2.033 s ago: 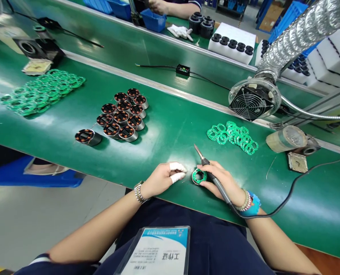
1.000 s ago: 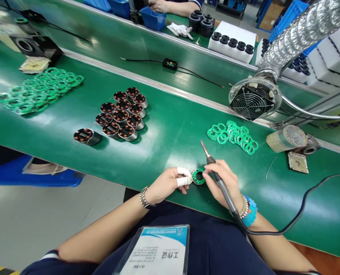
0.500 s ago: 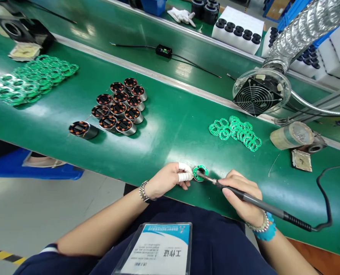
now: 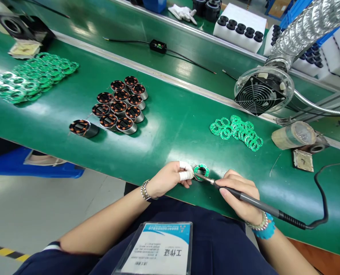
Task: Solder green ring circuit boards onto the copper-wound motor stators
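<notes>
- Currently I see right hand (image 4: 246,208) wrapped round soldering iron (image 4: 261,205), tip at green-ringed part (image 4: 205,169).
- Left hand (image 4: 166,178): taped fingertips bunched at its rim; can't tell if gripping.
- Part's between both hands.

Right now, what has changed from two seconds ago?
The right hand let go of the green ring and swung the soldering iron down to it; the left hand moved right to the ring's left edge. The metal cylinders and loose green boards kept their arrangement.
</notes>
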Motion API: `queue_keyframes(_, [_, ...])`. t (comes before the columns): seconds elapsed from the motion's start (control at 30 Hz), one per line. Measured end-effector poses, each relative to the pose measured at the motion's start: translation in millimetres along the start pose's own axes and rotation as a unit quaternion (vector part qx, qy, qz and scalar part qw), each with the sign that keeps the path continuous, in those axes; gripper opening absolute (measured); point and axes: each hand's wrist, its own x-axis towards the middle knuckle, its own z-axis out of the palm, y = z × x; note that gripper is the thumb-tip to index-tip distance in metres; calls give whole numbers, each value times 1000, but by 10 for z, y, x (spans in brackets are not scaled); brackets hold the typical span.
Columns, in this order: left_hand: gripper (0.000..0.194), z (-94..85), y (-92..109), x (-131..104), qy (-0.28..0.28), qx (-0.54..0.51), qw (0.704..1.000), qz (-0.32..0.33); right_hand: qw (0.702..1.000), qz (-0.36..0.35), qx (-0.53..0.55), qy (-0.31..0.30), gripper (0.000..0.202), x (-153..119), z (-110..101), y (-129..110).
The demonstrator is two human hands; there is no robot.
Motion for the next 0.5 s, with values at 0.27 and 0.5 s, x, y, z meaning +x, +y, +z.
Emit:
queue_keyframes(0.27, [13, 6, 7, 4, 3, 0, 1000, 2, 999, -30, -30, -9, 26, 31, -37, 135])
queue_keyframes(0.5, [16, 8, -35, -33, 18, -50, 998, 20, 984, -52, -82, -150, 33, 247, 126, 348])
